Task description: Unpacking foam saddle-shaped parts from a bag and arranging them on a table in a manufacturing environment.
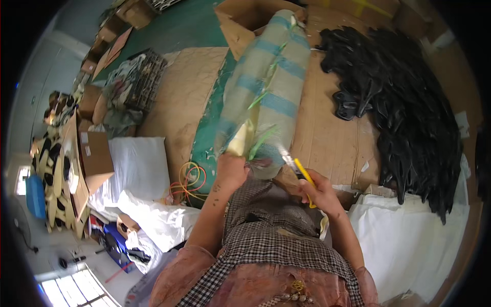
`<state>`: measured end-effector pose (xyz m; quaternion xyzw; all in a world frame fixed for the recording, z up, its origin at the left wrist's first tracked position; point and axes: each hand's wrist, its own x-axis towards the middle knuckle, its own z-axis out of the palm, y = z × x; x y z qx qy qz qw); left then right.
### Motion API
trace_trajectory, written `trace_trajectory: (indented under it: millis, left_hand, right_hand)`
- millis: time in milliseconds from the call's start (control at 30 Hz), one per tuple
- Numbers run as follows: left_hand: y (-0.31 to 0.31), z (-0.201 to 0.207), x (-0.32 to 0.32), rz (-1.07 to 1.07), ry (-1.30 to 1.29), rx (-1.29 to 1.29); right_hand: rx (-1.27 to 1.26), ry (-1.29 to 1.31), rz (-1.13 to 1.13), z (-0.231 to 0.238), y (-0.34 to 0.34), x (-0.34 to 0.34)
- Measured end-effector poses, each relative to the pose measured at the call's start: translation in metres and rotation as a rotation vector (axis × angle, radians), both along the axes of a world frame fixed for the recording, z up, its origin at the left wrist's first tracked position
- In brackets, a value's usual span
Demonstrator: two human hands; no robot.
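Observation:
A long bundle wrapped in pale woven sheeting with blue bands (280, 107) stretches away from my lap. A lengthwise gap with frayed green strips (264, 137) runs along its top. Near its close end, my left hand (232, 170) is closed on the edge of the sheeting, beside a pale yellow patch showing through the gap. In my right hand (318, 190) is a yellow utility knife (305, 176). Its blade end points up and left toward the bundle, blurred, and I cannot tell whether it touches the sheeting.
Black limp pieces (394, 102) are heaped on cardboard to the right, above white sheeting (404, 240). An open cardboard box (232, 30) stands behind the bundle. Leftward are a dark crate (147, 82), coiled red and yellow cords (190, 176) and a white bag (153, 217).

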<state>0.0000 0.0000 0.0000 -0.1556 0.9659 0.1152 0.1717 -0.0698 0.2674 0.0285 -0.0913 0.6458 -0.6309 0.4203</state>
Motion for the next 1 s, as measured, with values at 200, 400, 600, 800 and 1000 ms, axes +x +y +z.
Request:
trace_trajectory:
  millis: [200, 400, 600, 800, 1000]
  left_hand:
    - [0.039, -0.016, 0.027, -0.093, 0.593, -0.014]
    - [0.054, -0.021, 0.043, -0.055, 0.693, -0.055]
    - [0.052, -0.014, 0.071, -0.044, 0.736, -0.011]
    - [0.035, 0.011, 0.060, 0.159, 0.670, -0.004]
    - [0.054, 0.013, -0.065, 0.357, 0.794, 0.240]
  right_hand:
    - [0.122, 0.373, 0.358, -0.016, -0.040, -0.006]
    - [0.329, 0.983, 0.474, -0.042, -0.040, 0.029]
    - [0.582, 1.139, 0.538, -0.073, 0.030, 0.029]
    - [0.405, 0.835, 0.295, -0.064, 0.087, 0.010]
    - [0.214, 0.377, -0.092, -0.048, 0.094, 0.009]
